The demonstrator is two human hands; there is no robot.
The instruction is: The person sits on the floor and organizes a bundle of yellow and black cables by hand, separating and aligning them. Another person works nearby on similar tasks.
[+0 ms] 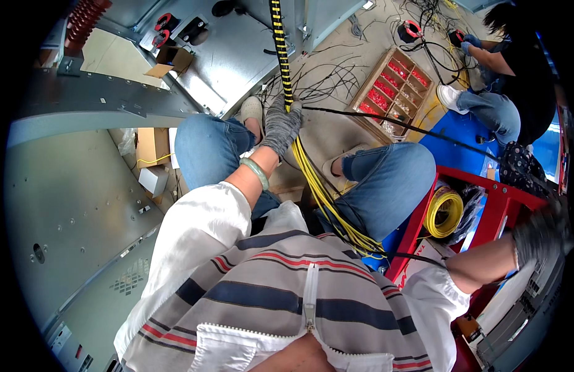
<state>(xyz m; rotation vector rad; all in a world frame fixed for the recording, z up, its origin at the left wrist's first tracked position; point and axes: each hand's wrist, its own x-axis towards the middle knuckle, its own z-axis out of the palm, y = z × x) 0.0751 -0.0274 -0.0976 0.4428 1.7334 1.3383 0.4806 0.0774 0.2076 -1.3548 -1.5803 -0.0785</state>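
My left hand (282,127), in a grey knit glove, is closed around a bundle of yellow and black wires (313,170). Above the fist the bundle is wound with black spiral wrap (278,46), and yellow shows between its turns. Below, the loose wires hang between my knees toward my lap. From beside the left fist, a long black strip (411,128) stretches rightward toward my right hand (541,239). That hand, also gloved, is held far out at the right edge and smeared by motion. Its fingers cannot be made out, nor whether it grips the strip.
A wooden compartment box (395,93) of small red and clear parts lies on the floor. A red metal frame (479,186) holds a yellow wire coil (443,212). Another person (516,80) sits at the far right, handling cables. Metal cabinet panels (70,204) stand left.
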